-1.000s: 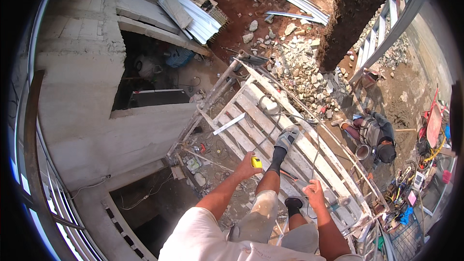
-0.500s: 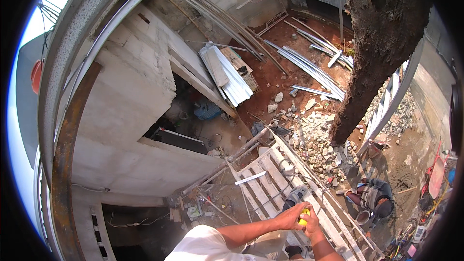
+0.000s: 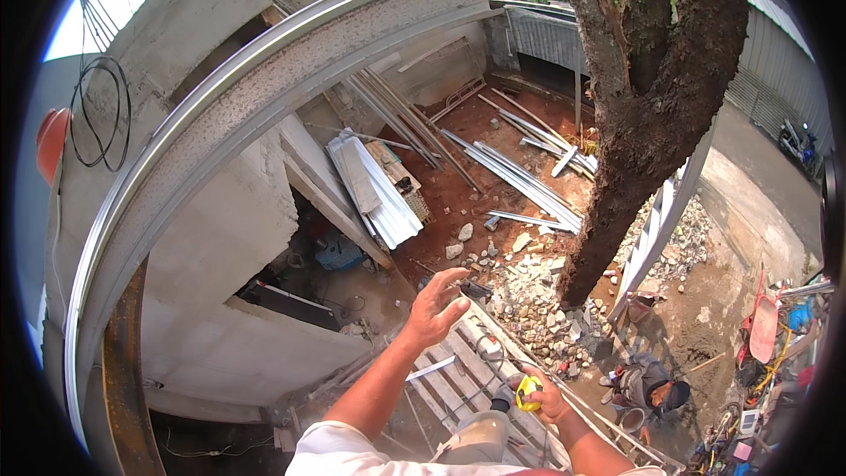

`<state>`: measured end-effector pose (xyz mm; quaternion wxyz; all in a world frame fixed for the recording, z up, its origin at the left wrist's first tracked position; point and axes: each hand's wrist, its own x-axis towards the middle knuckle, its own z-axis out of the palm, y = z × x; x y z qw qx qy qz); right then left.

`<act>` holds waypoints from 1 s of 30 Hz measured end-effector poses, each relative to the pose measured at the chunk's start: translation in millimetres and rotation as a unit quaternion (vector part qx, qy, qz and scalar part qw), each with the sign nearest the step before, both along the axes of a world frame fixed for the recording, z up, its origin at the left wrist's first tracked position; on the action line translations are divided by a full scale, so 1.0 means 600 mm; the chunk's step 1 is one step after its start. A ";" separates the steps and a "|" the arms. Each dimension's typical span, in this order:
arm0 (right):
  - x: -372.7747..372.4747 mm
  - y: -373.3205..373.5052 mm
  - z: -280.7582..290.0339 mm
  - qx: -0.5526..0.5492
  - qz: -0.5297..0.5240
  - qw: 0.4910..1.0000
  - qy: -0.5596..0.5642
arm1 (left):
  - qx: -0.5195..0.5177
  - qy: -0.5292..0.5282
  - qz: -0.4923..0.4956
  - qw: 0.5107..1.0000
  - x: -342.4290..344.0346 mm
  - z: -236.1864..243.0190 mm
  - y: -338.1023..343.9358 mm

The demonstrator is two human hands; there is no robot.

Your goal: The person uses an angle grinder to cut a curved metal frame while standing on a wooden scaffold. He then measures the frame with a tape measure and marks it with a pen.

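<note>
1. Gripping a yellow tape measure (image 3: 529, 392), the right hand (image 3: 548, 398) has its fingers curled around the casing, which shows at the hand's left side.
2. The left hand (image 3: 434, 307) carries nothing; its fingers are stretched out and its thumb is parted from them. It is raised to the left of the right hand and farther forward, well apart from the tape measure.
3. Below both hands runs a scaffold platform (image 3: 460, 368) of pale planks, with a white strip (image 3: 432, 368) lying on it beneath the left hand.
4. Just left of the right hand is the person's grey shoe (image 3: 509, 383), and nearer the body a light trouser leg (image 3: 480, 436).
5. Ahead of the right hand, a rubble heap (image 3: 538, 308) spreads by the foot of a thick tree trunk (image 3: 630, 141).
6. On the ground to the right of the right hand, a co-worker (image 3: 643, 382) in dark headwear bends near a bucket (image 3: 632, 420); farther right is a red wheelbarrow (image 3: 764, 335).
7. Left of the left hand rises a bare concrete wall (image 3: 211, 256); beyond that hand lies a corrugated metal sheet (image 3: 397, 216), and a long grey beam (image 3: 282, 75) passes higher up.
</note>
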<state>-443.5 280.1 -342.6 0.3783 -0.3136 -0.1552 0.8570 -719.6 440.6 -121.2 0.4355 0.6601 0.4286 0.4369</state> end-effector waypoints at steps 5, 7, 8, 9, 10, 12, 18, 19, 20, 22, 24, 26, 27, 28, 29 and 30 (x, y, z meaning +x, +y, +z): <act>0.049 0.001 0.037 0.044 -0.004 0.988 -0.148 | 0.207 -0.427 0.057 0.878 -0.166 0.254 0.209; 0.073 -0.004 0.051 0.037 0.000 0.982 -0.187 | 0.275 -0.530 0.014 0.802 -0.191 0.350 0.256; 0.083 -0.008 0.060 0.030 -0.001 0.980 -0.197 | 0.275 -0.531 -0.111 0.794 -0.204 0.394 0.267; 0.096 -0.014 0.070 0.020 -0.004 0.978 -0.209 | 0.269 -0.527 -0.233 0.772 -0.208 0.425 0.279; 0.111 -0.015 0.082 0.013 -0.006 0.974 -0.224 | 0.282 -0.507 -0.263 0.771 -0.201 0.449 0.291; 0.129 -0.023 0.096 -0.007 0.008 0.964 -0.265 | 0.317 -0.459 -0.311 0.770 -0.187 0.492 0.299; 0.185 -0.083 0.060 -0.034 -0.021 0.942 -0.333 | 0.334 -0.405 -0.416 0.743 -0.138 0.525 0.309; 0.184 -0.081 0.075 -0.036 -0.012 0.938 -0.344 | 0.330 -0.423 -0.402 0.742 -0.134 0.524 0.308; 0.185 -0.084 0.078 -0.052 -0.014 0.940 -0.338 | 0.326 -0.440 -0.387 0.742 -0.128 0.520 0.306; 0.184 -0.093 0.078 -0.082 -0.020 0.942 -0.325 | 0.318 -0.473 -0.360 0.739 -0.117 0.513 0.300; 0.181 -0.086 0.078 -0.072 -0.004 0.918 -0.391 | 0.314 -0.498 -0.339 0.734 -0.111 0.508 0.296; 0.175 -0.075 0.060 -0.046 0.019 0.894 -0.446 | 0.310 -0.505 -0.320 0.739 -0.111 0.508 0.291; 0.176 -0.062 0.054 -0.039 0.043 0.877 -0.476 | 0.309 -0.508 -0.312 0.741 -0.109 0.507 0.291; 0.174 -0.051 0.056 -0.045 0.051 0.874 -0.480 | 0.308 -0.510 -0.304 0.743 -0.110 0.506 0.290; 0.163 -0.038 0.074 -0.050 0.060 0.872 -0.484 | 0.306 -0.509 -0.295 0.749 -0.111 0.504 0.285; 0.156 -0.031 0.081 -0.055 0.069 0.869 -0.487 | 0.305 -0.508 -0.286 0.753 -0.113 0.502 0.283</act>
